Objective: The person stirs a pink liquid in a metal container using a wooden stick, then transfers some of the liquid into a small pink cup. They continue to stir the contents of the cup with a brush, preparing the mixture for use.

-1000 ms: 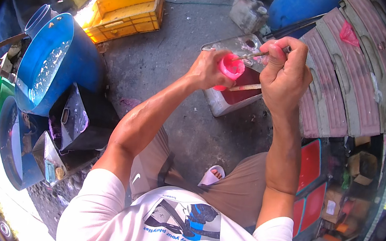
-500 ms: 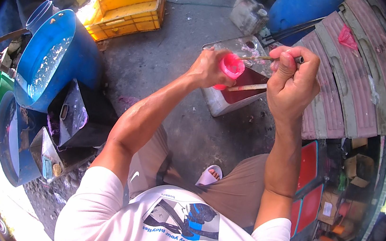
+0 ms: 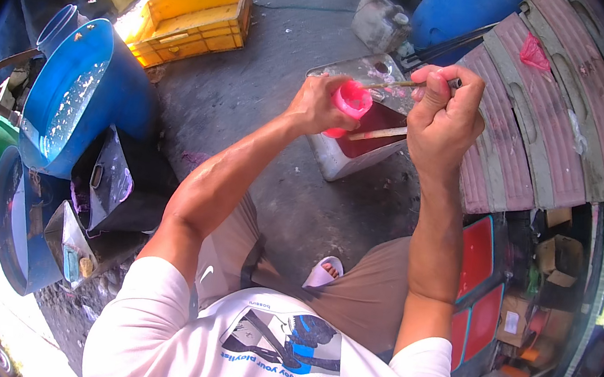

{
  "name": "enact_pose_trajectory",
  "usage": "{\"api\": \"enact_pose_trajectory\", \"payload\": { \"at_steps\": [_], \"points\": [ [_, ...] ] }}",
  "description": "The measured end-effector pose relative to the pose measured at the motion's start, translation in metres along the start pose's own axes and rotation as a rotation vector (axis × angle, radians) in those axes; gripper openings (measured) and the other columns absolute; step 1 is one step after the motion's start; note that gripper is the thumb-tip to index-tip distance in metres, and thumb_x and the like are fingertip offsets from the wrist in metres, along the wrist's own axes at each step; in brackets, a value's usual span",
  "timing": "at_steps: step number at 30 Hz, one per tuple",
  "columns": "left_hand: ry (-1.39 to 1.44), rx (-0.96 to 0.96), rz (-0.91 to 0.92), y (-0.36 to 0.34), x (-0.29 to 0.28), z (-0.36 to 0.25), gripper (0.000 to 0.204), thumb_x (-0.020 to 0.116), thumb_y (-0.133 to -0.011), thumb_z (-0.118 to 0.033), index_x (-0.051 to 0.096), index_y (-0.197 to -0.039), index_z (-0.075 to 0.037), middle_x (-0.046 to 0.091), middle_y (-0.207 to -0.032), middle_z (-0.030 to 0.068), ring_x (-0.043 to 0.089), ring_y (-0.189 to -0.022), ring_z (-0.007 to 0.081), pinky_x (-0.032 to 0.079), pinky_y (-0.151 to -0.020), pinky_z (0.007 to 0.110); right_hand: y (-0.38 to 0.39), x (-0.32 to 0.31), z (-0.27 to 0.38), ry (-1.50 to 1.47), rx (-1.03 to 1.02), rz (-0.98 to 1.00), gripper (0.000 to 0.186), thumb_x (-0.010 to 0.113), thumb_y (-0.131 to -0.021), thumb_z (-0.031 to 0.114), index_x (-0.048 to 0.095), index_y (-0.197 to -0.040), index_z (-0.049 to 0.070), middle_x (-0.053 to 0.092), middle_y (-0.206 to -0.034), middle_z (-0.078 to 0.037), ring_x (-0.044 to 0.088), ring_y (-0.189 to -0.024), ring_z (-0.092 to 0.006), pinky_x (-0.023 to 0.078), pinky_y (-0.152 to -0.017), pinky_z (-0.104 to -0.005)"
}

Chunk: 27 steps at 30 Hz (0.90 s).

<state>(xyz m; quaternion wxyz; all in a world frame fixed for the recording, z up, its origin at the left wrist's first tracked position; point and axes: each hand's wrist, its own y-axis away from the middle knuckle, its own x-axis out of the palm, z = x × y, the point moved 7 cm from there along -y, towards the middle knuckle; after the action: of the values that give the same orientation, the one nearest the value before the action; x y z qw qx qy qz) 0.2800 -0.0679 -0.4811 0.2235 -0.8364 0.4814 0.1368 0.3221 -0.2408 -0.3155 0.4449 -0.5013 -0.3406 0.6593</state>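
Observation:
My left hand [image 3: 314, 106] is closed around a small bright pink cup-shaped piece [image 3: 352, 100], its round opening tilted toward the right. In my right hand [image 3: 444, 119] is a thin rod [image 3: 397, 85], pinched between thumb and fingers; its far end points left to the pink piece's rim. Whether the tip touches the rim I cannot tell. Below both hands stands a square metal tin [image 3: 336, 164] with its top cut open and dark red inside. A flat wooden stick [image 3: 381, 133] slants out over the tin's opening.
Left of me stand a large blue tub [image 3: 50, 111] and black square containers [image 3: 125, 202]. A yellow crate [image 3: 193, 31] lies farther off. At the right are ridged pink-grey panels [image 3: 522, 117], red trays [image 3: 484, 321] and cardboard boxes [image 3: 561, 259]. Behind the tin sits a dirty jug [image 3: 380, 22].
Both hands, the pink piece and the rod appear slightly farther left, as does most of the scene. The grips stay the same.

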Motion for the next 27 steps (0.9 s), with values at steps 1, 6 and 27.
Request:
{"api": "enact_pose_trajectory", "payload": {
  "at_steps": [1, 6, 27],
  "points": [
    [-0.015, 0.014, -0.016, 0.000, -0.004, -0.002, 0.072, 0.096, -0.063, -0.029, 0.075, -0.127, -0.004, 0.079, -0.109, 0.0148, 0.077, -0.101, 0.0271, 0.059, -0.096, 0.039, -0.002, 0.001, 0.000, -0.001, 0.019, 0.017, 0.014, 0.067, -0.107, 0.010, 0.056, -0.106, 0.003, 0.074, -0.083, -0.012, 0.078, -0.075, -0.0312, 0.060, -0.063, -0.0393],
    [-0.024, -0.023, -0.007, -0.001, -0.002, -0.006, 0.078, 0.097, -0.063, -0.033, 0.074, -0.132, -0.004, 0.080, -0.111, 0.0145, 0.078, -0.102, 0.0271, 0.058, -0.102, 0.039, 0.022, 0.023, -0.015, -0.095, -0.020, 0.129, 0.013, 0.068, -0.106, 0.011, 0.057, -0.106, 0.004, 0.073, -0.081, -0.012, 0.076, -0.073, -0.0324, 0.058, -0.064, -0.0421],
    [-0.044, -0.054, 0.028, -0.009, 0.004, 0.003, 0.079, 0.096, -0.062, -0.031, 0.072, -0.132, -0.003, 0.079, -0.110, 0.0192, 0.074, -0.111, 0.0331, 0.051, -0.114, 0.040, -0.009, 0.000, 0.014, 0.064, -0.110, 0.082, 0.014, 0.068, -0.108, 0.012, 0.057, -0.107, 0.003, 0.074, -0.087, -0.009, 0.075, -0.069, -0.0243, 0.058, -0.060, -0.0338]
  ]
}}
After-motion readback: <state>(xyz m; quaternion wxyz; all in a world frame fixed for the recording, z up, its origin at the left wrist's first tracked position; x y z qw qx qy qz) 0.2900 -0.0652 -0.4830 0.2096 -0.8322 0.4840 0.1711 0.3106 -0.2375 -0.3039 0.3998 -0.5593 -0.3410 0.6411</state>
